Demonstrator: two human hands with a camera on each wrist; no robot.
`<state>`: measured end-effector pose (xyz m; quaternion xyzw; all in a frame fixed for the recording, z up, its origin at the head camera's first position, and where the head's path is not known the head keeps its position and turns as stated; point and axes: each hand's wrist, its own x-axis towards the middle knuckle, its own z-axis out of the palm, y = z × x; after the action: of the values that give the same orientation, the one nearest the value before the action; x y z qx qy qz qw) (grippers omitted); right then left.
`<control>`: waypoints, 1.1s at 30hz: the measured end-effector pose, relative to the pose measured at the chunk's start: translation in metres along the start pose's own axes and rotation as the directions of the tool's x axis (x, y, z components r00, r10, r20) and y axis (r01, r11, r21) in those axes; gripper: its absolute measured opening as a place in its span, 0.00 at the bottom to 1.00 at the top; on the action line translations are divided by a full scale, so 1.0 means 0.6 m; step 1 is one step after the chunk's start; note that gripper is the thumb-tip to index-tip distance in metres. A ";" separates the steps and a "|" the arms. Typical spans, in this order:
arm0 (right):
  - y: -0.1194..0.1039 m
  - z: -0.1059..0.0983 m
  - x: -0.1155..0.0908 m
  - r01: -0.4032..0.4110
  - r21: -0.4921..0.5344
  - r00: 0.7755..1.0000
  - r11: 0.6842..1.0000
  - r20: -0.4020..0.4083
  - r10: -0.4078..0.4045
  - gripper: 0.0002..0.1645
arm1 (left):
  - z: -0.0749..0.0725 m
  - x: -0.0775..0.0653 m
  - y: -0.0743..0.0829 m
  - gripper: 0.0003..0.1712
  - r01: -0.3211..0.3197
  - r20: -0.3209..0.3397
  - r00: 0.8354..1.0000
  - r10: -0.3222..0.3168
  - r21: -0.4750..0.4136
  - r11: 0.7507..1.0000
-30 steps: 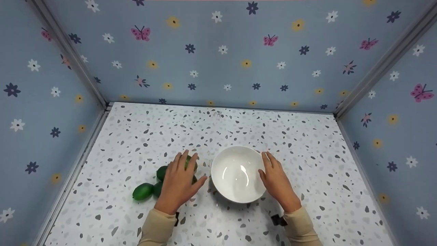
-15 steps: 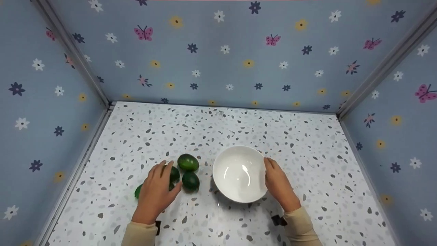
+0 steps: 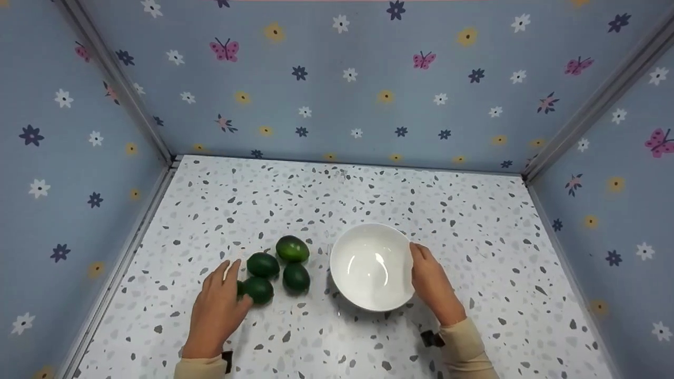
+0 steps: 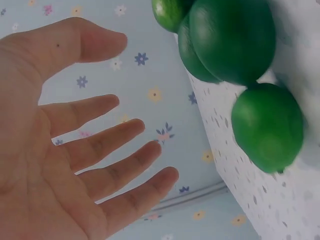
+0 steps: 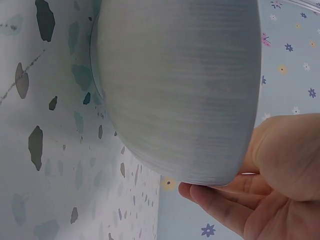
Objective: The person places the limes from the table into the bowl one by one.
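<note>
Several green oval fruits (image 3: 263, 265) lie clustered on the speckled tabletop, left of a white bowl (image 3: 373, 266). My left hand (image 3: 217, 305) hovers just left of the cluster with its fingers spread, holding nothing; its thumb is close to the nearest fruit (image 3: 258, 289). In the left wrist view the open palm (image 4: 75, 150) faces the green fruits (image 4: 267, 127). My right hand (image 3: 433, 284) rests against the bowl's right side. The right wrist view shows the bowl's outer wall (image 5: 180, 90) with straight fingers (image 5: 225, 200) lying along it.
The speckled white tabletop (image 3: 337, 200) is boxed in by blue flowered walls (image 3: 337, 79) at the back, left and right. Metal corner posts (image 3: 137, 110) stand at both back corners.
My left hand has pulled off the fruits, moving left and back toward me, so the cluster now shows. The right hand and the bowl have barely moved.
</note>
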<state>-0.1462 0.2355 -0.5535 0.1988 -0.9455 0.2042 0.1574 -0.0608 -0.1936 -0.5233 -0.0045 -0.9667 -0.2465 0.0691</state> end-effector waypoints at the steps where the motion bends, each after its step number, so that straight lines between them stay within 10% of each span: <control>1: 0.001 0.000 0.000 -0.002 0.003 1.000 1.000 -0.001 0.002 0.27 | -0.001 -0.002 -0.006 0.39 0.015 0.006 1.000 -0.015 0.007 1.000; 13: 0.000 -0.001 0.000 -0.011 0.027 1.000 1.000 0.009 0.011 0.28 | 0.012 -0.014 -0.070 0.39 0.230 0.223 0.945 -0.239 0.065 0.971; 33: 0.003 -0.001 -0.001 0.053 0.009 0.998 0.999 -0.021 -0.053 0.28 | 0.039 -0.012 -0.094 0.31 0.258 0.120 0.960 -0.254 -0.026 0.966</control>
<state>-0.1462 0.2376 -0.5540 0.2223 -0.9373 0.2064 0.1716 -0.0590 -0.2316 -0.5712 0.1048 -0.9561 -0.2729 -0.0196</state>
